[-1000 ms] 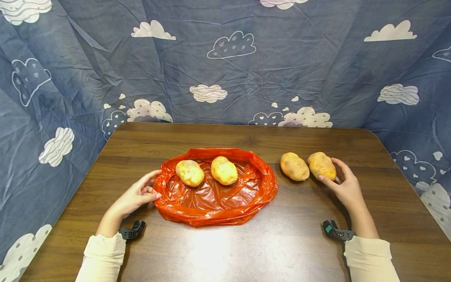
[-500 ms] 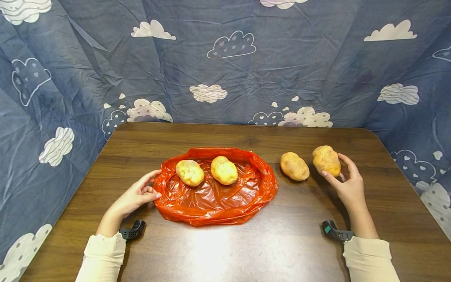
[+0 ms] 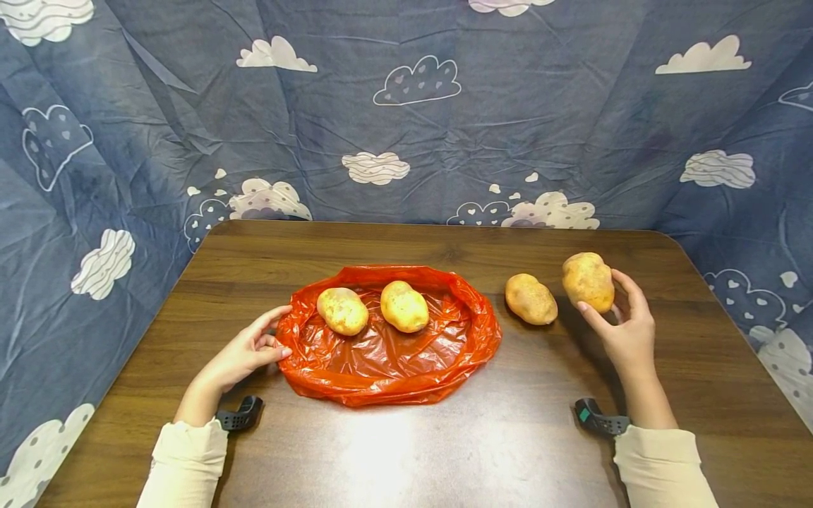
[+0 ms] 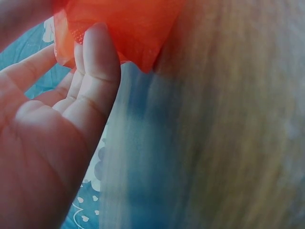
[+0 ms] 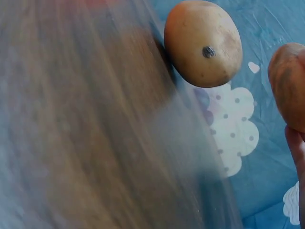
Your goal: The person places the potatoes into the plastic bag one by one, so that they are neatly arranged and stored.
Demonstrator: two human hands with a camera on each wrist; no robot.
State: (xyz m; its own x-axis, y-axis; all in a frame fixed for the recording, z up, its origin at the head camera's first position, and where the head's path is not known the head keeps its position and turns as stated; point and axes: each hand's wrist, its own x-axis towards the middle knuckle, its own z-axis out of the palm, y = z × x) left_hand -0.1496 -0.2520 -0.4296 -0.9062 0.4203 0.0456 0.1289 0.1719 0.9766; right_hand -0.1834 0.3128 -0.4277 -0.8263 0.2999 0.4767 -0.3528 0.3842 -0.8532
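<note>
Fingers of R hand [image 3: 631, 339] clamp 1 potato [image 3: 588, 282] over tbl [image 3: 546, 395], of L hand [image 3: 243, 354] pinch red bag [image 3: 387, 391].

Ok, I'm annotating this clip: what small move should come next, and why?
Probably the right hand should carry its potato left over the red bag: two potatoes already lie inside, and the left hand holds its edge.

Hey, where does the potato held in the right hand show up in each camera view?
Head: right of centre, the potato in the right hand.
Left wrist: not in the picture.
Right wrist: at the right edge, above mid-height, partly cut off.
Shared landmark: the cloud-print cloth, visible in all three.
</note>
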